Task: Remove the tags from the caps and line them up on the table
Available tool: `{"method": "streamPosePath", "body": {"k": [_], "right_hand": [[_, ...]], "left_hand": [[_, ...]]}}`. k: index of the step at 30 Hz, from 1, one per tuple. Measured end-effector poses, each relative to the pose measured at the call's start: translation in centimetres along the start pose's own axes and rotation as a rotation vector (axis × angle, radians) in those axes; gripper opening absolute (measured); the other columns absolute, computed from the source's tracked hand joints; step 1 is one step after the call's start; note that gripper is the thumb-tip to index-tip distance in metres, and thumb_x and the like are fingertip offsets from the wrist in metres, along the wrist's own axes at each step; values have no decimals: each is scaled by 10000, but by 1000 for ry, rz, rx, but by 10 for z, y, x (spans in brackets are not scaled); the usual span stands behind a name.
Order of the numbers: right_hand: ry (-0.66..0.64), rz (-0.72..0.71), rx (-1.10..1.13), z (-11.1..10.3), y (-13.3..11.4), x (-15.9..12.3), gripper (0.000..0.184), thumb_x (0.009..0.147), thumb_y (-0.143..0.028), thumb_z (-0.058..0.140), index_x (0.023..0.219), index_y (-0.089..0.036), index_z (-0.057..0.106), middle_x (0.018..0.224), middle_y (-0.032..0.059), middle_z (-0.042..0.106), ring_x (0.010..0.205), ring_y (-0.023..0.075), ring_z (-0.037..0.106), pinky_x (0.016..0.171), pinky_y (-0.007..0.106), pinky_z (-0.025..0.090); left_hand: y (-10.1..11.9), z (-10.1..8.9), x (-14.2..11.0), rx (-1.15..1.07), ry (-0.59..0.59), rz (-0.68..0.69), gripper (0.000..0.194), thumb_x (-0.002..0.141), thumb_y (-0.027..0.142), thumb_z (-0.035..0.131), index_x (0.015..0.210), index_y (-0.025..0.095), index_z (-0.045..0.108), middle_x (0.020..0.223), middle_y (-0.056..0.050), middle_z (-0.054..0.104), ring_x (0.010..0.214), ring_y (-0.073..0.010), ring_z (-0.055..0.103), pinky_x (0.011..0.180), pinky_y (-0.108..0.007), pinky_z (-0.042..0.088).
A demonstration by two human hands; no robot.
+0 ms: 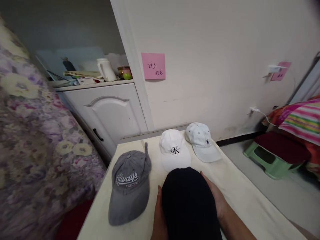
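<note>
Between my two hands is a black baseball cap (191, 206), close to me over the near part of the table. My left hand (159, 218) grips its left side; only part of the thumb side shows. On the cap's right side my right hand (215, 196) is closed, its fingertips hidden behind the fabric. A grey cap (130, 186) with white "Always" lettering lies to the left. Just beyond the black cap is a white cap (175, 150) with a "CK" logo. A pale cap (201, 141) with a small dark emblem lies at the back right.
The caps lie on a cream-covered table (240, 196) against the wall. A floral curtain (45, 143) hangs at the left, beside a white cabinet (110, 110). A shelf above it holds a white jug (106, 70). On the right floor stands a green stool (272, 163).
</note>
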State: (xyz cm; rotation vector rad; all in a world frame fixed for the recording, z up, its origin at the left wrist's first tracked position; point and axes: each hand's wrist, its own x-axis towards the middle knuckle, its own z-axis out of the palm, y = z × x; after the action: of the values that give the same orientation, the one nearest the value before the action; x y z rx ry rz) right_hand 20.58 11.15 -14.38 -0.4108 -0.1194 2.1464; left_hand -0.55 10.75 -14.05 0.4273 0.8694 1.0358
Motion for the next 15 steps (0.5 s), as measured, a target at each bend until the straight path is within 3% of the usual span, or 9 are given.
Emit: {"method": "streamPosePath", "body": {"k": [2,6,12,15], "right_hand": [[9,-10,12,-6,-5,-1,491,956,-553,542,1009,-116,761,801,49,811,767,201,754,828,333,571],[26,-28,8,-14,-11,1,399,970,-471,573,950,-114,752,754,28,796,699,184,741,779,335,575],[32,-58,-5,-25,-9,0,332,978,-446,588,923,-145,715,757,-5,764,654,151,719,696,333,593],[19,-96,-17,-28,-5,-12,302,983,-416,590,982,-140,715,852,20,784,759,172,741,786,376,598]], "left_hand": [[0,-2,-9,68,16,121,593,820,539,714,1351,284,638,1385,-24,681,1478,-306,372,1243,-399,248],[1,-7,-12,172,19,323,664,648,432,896,1261,268,699,1412,8,661,1522,-278,270,1255,-284,146],[6,4,-14,148,-69,247,615,803,521,749,1335,230,647,1407,-19,665,1541,-244,204,1248,-286,175],[4,2,-22,113,-137,139,629,872,563,650,1397,222,585,1423,-55,649,1498,-276,332,1254,-421,234]]}}
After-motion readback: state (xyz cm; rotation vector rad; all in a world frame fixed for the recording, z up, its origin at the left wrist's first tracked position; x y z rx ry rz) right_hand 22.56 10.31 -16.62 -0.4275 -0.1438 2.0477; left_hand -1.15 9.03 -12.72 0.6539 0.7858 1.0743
